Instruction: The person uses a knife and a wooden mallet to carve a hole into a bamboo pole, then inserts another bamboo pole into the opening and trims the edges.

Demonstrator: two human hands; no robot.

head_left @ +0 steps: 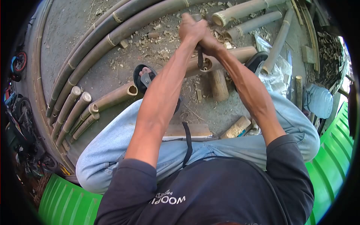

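My left hand (190,28) and my right hand (210,42) are closed together, one against the other, at the top middle. Below them a dark narrow tool (200,59) points down, its end at an opening cut in a bamboo pole (232,57). Both hands grip this tool; the fingers hide its handle. The pole lies crosswise between my sandalled feet, the left sandal (144,78) beside one end and the right sandal (257,60) by the other. Under the pole is a short round wooden block (218,85).
Long curved bamboo poles (108,39) run along the left, with shorter cut lengths (77,103) near them. More bamboo pieces (255,25) lie at upper right, by clear plastic sheeting (275,71) and a large water bottle (318,100). Wood chips (163,52) litter the ground.
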